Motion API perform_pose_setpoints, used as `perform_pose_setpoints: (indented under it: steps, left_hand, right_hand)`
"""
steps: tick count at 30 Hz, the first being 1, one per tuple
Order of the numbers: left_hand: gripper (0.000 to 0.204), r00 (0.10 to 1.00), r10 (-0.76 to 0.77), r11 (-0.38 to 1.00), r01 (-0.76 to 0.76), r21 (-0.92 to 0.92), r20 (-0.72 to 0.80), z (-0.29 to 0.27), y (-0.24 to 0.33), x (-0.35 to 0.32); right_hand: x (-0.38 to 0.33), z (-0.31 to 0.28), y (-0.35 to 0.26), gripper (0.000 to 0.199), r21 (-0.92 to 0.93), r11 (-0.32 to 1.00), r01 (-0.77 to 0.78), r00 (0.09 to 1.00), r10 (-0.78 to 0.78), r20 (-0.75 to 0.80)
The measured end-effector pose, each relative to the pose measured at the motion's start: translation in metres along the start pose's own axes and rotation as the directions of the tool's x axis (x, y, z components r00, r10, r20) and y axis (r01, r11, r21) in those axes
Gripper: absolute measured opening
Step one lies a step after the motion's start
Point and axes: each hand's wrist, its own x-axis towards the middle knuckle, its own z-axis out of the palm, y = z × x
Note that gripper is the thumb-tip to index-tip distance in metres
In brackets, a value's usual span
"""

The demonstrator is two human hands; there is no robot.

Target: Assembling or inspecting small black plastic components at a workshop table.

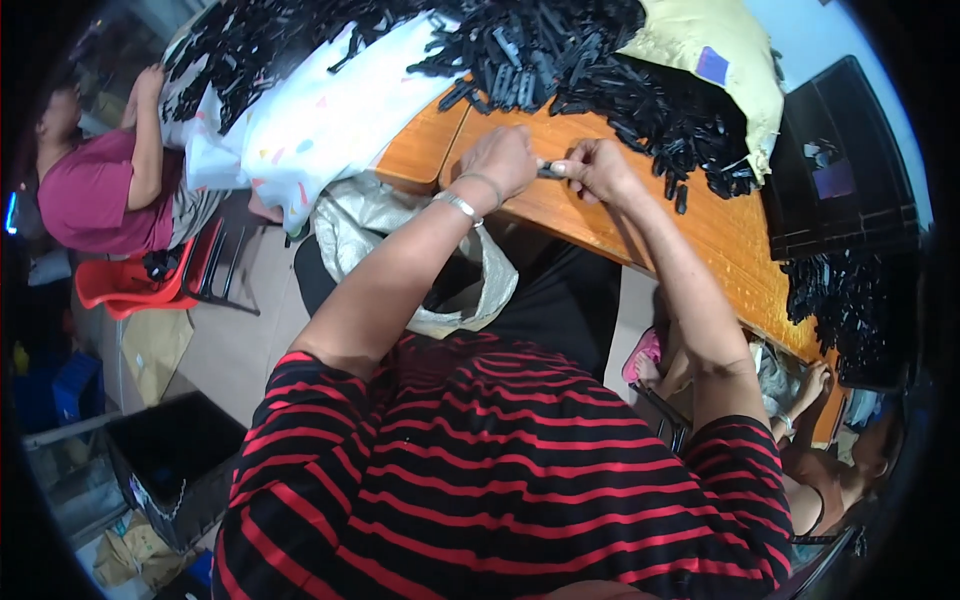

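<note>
Over the front edge of the wooden table [690,240], my two hands meet at a small black plastic piece [549,170]. My left hand [498,160], with a bracelet at its wrist, is closed at the piece's left end. The right end is pinched between the thumb and fingers of my right hand [600,172]. How far the piece runs inside my fingers is hidden. Just beyond my hands spreads a large heap of black plastic pieces [525,75], long and narrow in shape.
A white plastic sheet [320,115] lies at the left, a cream sack [710,40] at the far right. Below the table edge an open woven sack [355,215] hangs by my lap. A black crate [845,150] stands right. People sit left [105,190] and right [830,475].
</note>
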Motion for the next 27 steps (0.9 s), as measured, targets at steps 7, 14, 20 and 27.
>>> perform_pose_setpoints:
  steps: [7, 14, 20, 27]
  left_hand:
    - [0.023, 0.966, 0.256, 0.874, -0.243, -0.421, -0.026, 0.004, -0.034, -0.049]
    - [0.024, 0.974, 0.186, 0.763, -0.062, -0.643, 0.127, -0.015, -0.088, -0.112]
    - [0.033, 0.986, -0.11, 0.993, 0.114, -0.029, 0.125, 0.006, -0.151, -0.144]
    - [0.026, 0.99, 0.111, 0.992, -0.115, -0.054, -0.083, 0.002, -0.139, -0.14]
  right_hand:
    - [-0.051, 0.034, 0.006, 0.023, -0.103, 0.912, 0.396, 0.885, -0.41, -0.223]
    - [-0.087, -0.016, 0.034, 0.025, -0.319, 0.914, 0.252, 0.838, -0.371, -0.401]
    - [-0.081, -0.075, 0.071, 0.036, -0.509, 0.817, -0.271, 0.703, -0.194, -0.684]
    - [-0.039, -0.049, 0.051, 0.029, -0.61, 0.789, -0.08, 0.769, -0.34, -0.541]
